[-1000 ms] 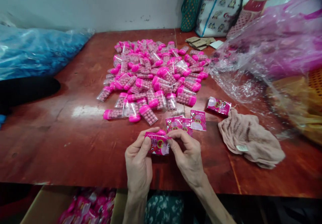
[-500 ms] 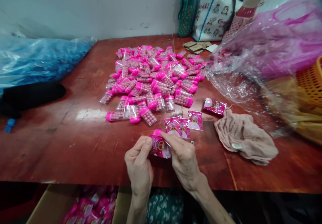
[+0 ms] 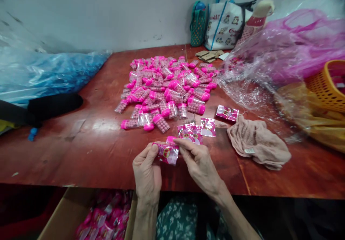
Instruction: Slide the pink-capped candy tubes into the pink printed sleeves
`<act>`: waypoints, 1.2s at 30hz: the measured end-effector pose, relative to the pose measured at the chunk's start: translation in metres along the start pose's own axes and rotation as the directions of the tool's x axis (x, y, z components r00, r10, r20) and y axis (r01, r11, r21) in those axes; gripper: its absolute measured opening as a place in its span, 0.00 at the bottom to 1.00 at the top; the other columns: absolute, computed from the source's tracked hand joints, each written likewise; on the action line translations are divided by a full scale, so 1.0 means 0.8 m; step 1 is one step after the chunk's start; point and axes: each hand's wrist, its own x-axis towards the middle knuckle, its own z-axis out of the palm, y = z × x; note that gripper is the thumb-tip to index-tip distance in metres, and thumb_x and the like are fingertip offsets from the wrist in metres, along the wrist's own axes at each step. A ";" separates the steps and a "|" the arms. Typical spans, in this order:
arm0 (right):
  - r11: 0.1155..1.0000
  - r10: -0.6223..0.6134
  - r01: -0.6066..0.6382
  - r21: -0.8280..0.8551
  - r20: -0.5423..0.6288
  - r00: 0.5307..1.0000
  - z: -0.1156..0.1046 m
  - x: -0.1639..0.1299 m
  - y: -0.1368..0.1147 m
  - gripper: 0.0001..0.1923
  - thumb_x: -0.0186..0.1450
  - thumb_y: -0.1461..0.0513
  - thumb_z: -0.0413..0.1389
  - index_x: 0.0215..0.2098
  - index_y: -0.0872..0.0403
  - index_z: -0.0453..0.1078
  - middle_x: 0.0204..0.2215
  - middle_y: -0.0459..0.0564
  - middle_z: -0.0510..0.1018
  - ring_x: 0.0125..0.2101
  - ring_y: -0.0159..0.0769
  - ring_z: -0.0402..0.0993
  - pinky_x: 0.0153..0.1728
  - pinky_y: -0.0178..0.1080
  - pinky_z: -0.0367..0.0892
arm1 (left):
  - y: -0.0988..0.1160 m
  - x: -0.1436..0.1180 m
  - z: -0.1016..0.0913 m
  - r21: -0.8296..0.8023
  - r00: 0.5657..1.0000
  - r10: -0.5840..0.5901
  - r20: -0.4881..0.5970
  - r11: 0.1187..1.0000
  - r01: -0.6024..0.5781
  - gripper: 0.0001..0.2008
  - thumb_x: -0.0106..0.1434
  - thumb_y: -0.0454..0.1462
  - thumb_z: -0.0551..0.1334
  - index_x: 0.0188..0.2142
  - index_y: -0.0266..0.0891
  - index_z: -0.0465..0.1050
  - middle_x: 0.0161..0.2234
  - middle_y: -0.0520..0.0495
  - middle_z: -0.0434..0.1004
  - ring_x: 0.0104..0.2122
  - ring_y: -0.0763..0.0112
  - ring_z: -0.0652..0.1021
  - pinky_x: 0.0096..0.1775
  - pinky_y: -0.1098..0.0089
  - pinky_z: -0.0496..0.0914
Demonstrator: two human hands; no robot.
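My left hand point(image 3: 147, 171) pinches a shiny pink printed wrapper point(image 3: 167, 154) between thumb and fingers, just above the table's front part. Behind the wrapper's top edge shows the pink cap of a small candy container point(image 3: 170, 139); its body is hidden. My right hand point(image 3: 201, 164) has its fingertips closed at that cap and the wrapper's right side. Beyond the hands, flat printed wrappers point(image 3: 188, 132) lie on the table. Past them spreads a large pile of clear candy containers point(image 3: 172, 89) with pink caps and pale pink balls inside.
A bundle of wrappers point(image 3: 227, 113) and a crumpled cloth point(image 3: 258, 143) lie at right. Beyond are clear and pink plastic bags point(image 3: 296, 49) and an orange basket point(image 3: 326, 85). Blue bagged goods point(image 3: 54, 71) stand left. An open carton point(image 3: 63, 211) of pink packs sits below the edge.
The wrapper between my hands has turned and sits more level. My right fingers have drawn slightly back from its front. The view has tilted up and shifted a little.
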 end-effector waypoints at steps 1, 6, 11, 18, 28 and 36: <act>1.000 0.001 -0.002 -0.022 -0.048 0.999 -0.003 0.001 0.003 0.16 0.65 0.68 0.46 0.48 0.53 0.68 0.37 0.51 0.78 0.35 0.36 0.75 0.39 0.39 0.69 | 0.002 0.001 -0.002 -0.019 0.999 -0.005 -0.048 1.000 0.004 0.05 0.46 0.34 0.68 0.25 0.35 0.78 0.25 0.50 0.78 0.26 0.76 0.75 0.33 0.75 0.70; 0.995 0.083 -0.073 0.068 -0.173 0.981 -0.004 0.002 -0.003 0.12 0.65 0.64 0.49 0.45 0.54 0.68 0.31 0.49 0.77 0.30 0.34 0.74 0.33 0.36 0.68 | 0.012 0.008 -0.009 -0.077 0.981 0.065 -0.181 0.994 -0.080 0.04 0.45 0.32 0.69 0.24 0.35 0.77 0.24 0.52 0.78 0.26 0.77 0.75 0.33 0.76 0.70; 0.989 0.061 -0.056 0.135 -0.030 0.998 0.018 -0.002 -0.029 0.06 0.56 0.60 0.61 0.28 0.54 0.71 0.26 0.44 0.73 0.27 0.31 0.69 0.28 0.33 0.64 | 0.012 0.001 -0.006 -0.055 0.984 0.087 -0.154 0.994 -0.097 0.03 0.47 0.33 0.67 0.25 0.35 0.77 0.24 0.52 0.77 0.25 0.78 0.74 0.31 0.76 0.69; 0.976 0.083 -0.085 0.201 0.017 0.996 0.032 -0.005 -0.024 0.04 0.54 0.61 0.62 0.26 0.53 0.73 0.28 0.44 0.68 0.31 0.31 0.66 0.32 0.34 0.63 | 0.004 -0.007 -0.002 0.010 0.994 0.075 -0.077 0.997 -0.075 0.05 0.50 0.35 0.66 0.25 0.34 0.76 0.24 0.52 0.76 0.25 0.76 0.74 0.31 0.75 0.68; 0.987 0.072 -0.099 -0.126 -0.206 0.976 0.030 0.007 -0.012 0.10 0.64 0.58 0.51 0.28 0.54 0.68 0.28 0.49 0.70 0.31 0.36 0.66 0.34 0.40 0.64 | 0.016 0.023 -0.026 -0.140 0.963 0.041 -0.266 0.987 -0.081 0.03 0.52 0.33 0.65 0.24 0.37 0.74 0.23 0.56 0.76 0.26 0.79 0.75 0.35 0.75 0.70; 0.810 0.030 -0.119 -0.574 -0.162 0.986 0.092 0.001 0.007 0.21 0.61 0.68 0.49 0.52 0.56 0.62 0.51 0.64 0.63 0.49 0.55 0.60 0.42 0.54 0.64 | 0.014 0.021 -0.025 -0.166 0.961 0.028 -0.274 0.983 -0.075 0.02 0.52 0.32 0.65 0.23 0.36 0.75 0.22 0.54 0.77 0.24 0.78 0.75 0.32 0.75 0.70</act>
